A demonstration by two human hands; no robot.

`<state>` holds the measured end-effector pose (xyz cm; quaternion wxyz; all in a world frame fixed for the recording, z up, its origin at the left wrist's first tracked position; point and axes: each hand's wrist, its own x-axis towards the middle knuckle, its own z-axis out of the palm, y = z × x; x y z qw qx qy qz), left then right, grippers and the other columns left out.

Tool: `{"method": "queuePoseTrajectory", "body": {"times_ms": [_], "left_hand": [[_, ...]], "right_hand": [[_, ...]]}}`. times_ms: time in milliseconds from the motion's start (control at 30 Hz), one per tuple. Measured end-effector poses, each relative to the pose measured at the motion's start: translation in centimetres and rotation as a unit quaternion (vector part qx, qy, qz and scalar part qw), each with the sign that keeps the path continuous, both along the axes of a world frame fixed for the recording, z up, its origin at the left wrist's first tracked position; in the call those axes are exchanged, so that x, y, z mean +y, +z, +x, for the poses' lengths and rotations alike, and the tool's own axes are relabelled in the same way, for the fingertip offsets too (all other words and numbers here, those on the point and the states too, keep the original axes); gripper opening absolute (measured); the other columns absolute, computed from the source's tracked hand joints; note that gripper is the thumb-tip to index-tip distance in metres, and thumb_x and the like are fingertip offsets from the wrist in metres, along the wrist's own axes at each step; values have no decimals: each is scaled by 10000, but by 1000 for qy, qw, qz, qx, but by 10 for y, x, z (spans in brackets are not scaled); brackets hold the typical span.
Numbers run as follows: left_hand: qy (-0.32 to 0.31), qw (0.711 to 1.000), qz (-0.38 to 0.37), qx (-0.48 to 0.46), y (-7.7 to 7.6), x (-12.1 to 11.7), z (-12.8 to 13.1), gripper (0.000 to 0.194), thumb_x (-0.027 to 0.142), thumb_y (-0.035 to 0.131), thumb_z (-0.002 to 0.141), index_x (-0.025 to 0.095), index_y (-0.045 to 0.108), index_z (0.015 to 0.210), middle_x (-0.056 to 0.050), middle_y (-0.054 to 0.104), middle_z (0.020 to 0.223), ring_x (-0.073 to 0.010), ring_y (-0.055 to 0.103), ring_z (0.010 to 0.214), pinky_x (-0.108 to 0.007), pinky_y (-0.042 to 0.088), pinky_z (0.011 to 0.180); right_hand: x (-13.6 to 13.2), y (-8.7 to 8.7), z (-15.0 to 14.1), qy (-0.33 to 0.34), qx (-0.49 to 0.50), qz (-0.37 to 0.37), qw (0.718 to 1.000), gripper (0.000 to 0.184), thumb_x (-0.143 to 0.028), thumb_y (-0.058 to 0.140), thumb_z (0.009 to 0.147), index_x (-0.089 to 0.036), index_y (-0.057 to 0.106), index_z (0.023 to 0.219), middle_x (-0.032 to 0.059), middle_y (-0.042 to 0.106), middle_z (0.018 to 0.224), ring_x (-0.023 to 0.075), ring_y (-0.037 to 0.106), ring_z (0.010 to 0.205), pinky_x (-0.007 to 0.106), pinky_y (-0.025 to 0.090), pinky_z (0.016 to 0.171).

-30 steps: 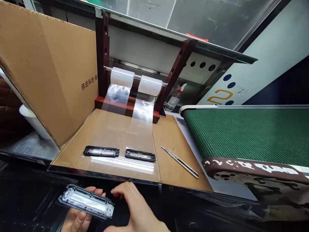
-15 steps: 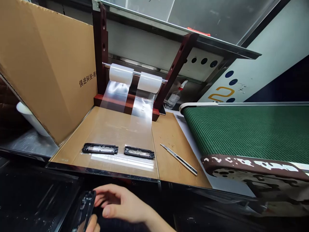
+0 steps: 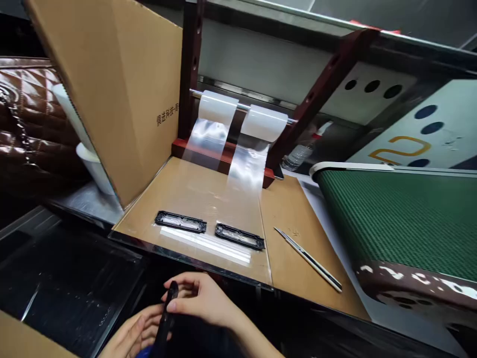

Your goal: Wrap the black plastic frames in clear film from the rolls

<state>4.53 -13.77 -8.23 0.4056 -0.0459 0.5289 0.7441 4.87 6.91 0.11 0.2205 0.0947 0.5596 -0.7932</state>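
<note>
A slim black plastic frame (image 3: 164, 318) stands nearly upright, edge toward me, in front of the table. My right hand (image 3: 208, 303) pinches its upper end between thumb and fingers. My left hand (image 3: 134, 330) has its fingers curled against the lower part from the left; the frame hides some of them. Two similar black frames, a left one (image 3: 181, 227) and a right one (image 3: 239, 243), lie on the clear film (image 3: 208, 199) over the cardboard. Right of them rests a utility knife (image 3: 308, 259).
Two film rolls, left (image 3: 218, 107) and right (image 3: 264, 123), hang on a metal rod at the back. A tall cardboard sheet (image 3: 145, 74) stands left. To the right runs a green conveyor belt (image 3: 410, 219). A spray bottle (image 3: 300, 151) stands behind.
My right hand has closed on the top of the black frame, which has turned edge-on and moved right. More of my left hand shows. The camera view has swung left.
</note>
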Motion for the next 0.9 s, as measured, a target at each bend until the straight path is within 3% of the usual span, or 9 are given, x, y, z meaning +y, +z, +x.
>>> {"method": "queuePoseTrajectory", "body": {"times_ms": [133,233,333,500,733,833,900], "left_hand": [[0,988,-75,131,-25,-6,-1,659,595,773,599,252,647,1147,-101,717,1129,-296,656,1044,-396,513,926],[-7,983,-109,146,-43,-6,0,485,478,758,691,249,658,1107,-90,727,1081,-262,658,1037,-362,506,941],[-9,977,-138,165,-53,-9,1,391,474,703,745,237,682,1056,-87,733,1039,-253,664,1012,-345,512,928],[13,963,-190,189,-60,-24,4,393,483,712,722,240,704,1032,-92,741,1002,-257,683,930,-340,538,874],[25,940,-255,224,-52,-49,-8,333,465,723,711,301,730,1002,-80,743,1030,-283,676,959,-325,534,852],[24,927,-289,238,-55,-59,-11,332,473,715,717,317,727,1010,-68,738,1061,-284,672,980,-343,517,888],[20,917,-310,251,-64,-69,-15,339,485,711,714,325,724,1012,-56,734,1087,-283,667,1010,-346,506,909]], "right_hand": [[-21,-24,-4,-40,7,90,995,563,-396,892,511,-138,704,975,53,702,853,176,655,739,304,518,725],[-30,-35,-7,-67,23,156,985,542,-403,868,553,-121,696,983,84,710,876,218,664,812,333,528,753],[-29,-40,-10,-57,13,149,987,578,-452,861,555,-126,691,1000,98,723,917,235,673,862,354,526,815],[-27,-47,-17,-37,-8,99,994,601,-504,863,549,-165,680,1010,79,720,981,239,670,951,368,503,899],[-44,-67,-29,14,-34,51,998,640,-449,896,523,-188,667,1060,76,708,1067,261,634,1064,408,456,978],[-51,-78,-37,-17,-31,61,998,623,-510,869,547,-186,668,1040,84,705,1076,271,632,1066,426,445,993],[-52,-83,-44,-68,-18,105,992,582,-590,798,617,-189,670,1019,84,705,1058,270,631,1061,430,428,1013]]}}
